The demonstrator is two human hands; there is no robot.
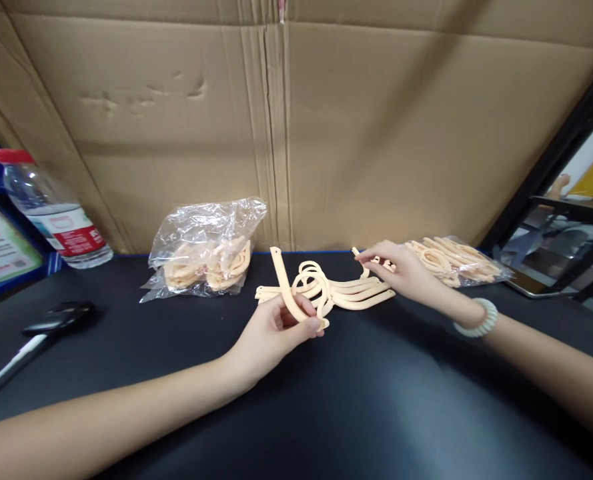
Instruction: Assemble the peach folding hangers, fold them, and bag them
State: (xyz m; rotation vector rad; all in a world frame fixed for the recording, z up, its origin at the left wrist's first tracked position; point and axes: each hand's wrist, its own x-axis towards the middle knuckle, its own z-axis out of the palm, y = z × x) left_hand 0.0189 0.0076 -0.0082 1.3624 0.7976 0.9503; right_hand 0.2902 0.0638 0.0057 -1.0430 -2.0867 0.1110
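My left hand (271, 323) is closed around a curved beige plastic hanger arm (283, 279), which stands tilted up with a small hole at its top end. Beside that arm, a beige loop (321, 293) rises near my fingertips; whether the two are joined I cannot tell. Behind my left hand lies a pile of similar hanger arms (361, 295) on the black table. To the right, my right hand (396, 267) reaches over the far side of the pile, its thumb and fingers pinched on a small beige plastic piece (365, 272). Its exact shape is partly hidden by the fingers.
A clear bag of beige parts (206, 257) stands left of the pile, and another bag (461, 261) lies behind my right forearm. Farther left are a red-capped bottle (61, 213) and a black mouse (61, 317). A cardboard wall (176, 120) closes off the back.
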